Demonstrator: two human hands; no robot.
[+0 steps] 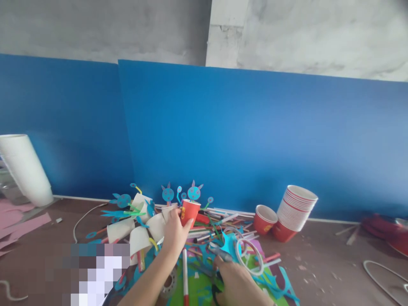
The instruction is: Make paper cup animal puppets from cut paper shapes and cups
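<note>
red cup (191, 212) held in left hand (176, 233), fingers and thumb closed on its near left side; long axis near upright, mouth up, slight lean. cup set toward back edge of desk (321, 272), ahead and to left of right hand (236, 278); left hand nearer, hands well apart. whether cup is lifted or rested on clutter, cannot be told. right hand placed over scissors (216, 294), lower and closer to body; grip blurred, not readable. cup stack (296, 212) stood farther right, near back edge.
</note>
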